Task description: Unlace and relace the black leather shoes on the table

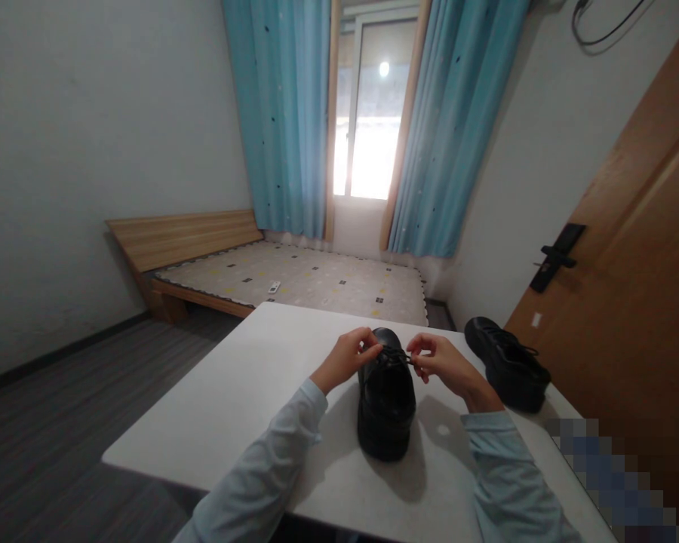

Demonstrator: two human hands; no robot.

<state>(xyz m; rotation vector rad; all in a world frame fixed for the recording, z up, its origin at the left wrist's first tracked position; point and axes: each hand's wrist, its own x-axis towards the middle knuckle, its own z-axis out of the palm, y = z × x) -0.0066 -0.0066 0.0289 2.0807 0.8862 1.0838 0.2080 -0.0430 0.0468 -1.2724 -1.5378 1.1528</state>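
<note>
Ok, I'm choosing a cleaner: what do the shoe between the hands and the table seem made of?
Shoe: probably leather or a synthetic lookalike, with a soft sheen; its black surface shows faint highlights.
Table: perhaps laminate or painted board, smooth white, with a small bright glint.

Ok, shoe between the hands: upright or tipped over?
Upright. The black shoe stands sole-down on the white table, its foot opening facing up.
</note>
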